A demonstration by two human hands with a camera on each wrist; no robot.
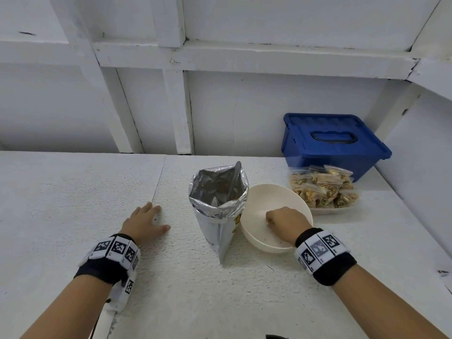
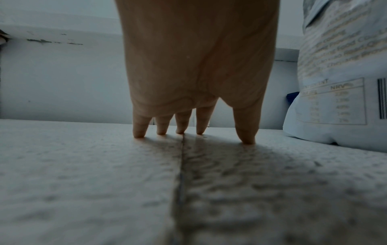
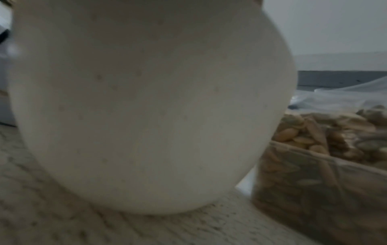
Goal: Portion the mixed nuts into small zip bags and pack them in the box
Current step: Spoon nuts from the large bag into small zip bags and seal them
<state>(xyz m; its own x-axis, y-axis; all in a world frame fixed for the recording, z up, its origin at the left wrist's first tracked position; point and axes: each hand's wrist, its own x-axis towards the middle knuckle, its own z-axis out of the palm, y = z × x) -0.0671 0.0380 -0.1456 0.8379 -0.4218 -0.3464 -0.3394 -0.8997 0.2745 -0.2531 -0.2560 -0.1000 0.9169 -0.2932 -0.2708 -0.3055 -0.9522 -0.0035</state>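
Two bare hands rest at a white textured table point(image 1: 73, 192). Left hand point(image 1: 144, 222): spread, fingers straight, fingertips point(image 2: 139, 132) and thumb touching the table surface beside a seam, holding nothing. Right hand point(image 1: 285, 222): placed over the near rim of a cream bowl point(image 1: 259, 199), fingers curled down into it; whether they grip the rim or hold anything cannot be told, since the right wrist view shows only the bowl's outer wall point(image 3: 146, 107).

Between the hands, near the table's middle, an open silver foil pouch point(image 1: 219, 216) stands upright, its mouth gaping, with a handle-like utensil point(image 1: 234, 177) leaning inside; the pouch touches the bowl's left side. The pouch's printed back point(image 2: 335, 82) appears at the right edge of the left wrist view.

Just beyond the bowl, toward the table's far right corner, a clear tray point(image 1: 342, 209) holds a pile of small zip bags point(image 1: 322, 187) filled with mixed nuts point(image 3: 303, 142). Behind the tray, in the far right corner, sits a blue box point(image 1: 335, 145), its lid closed and its handle folded flat.
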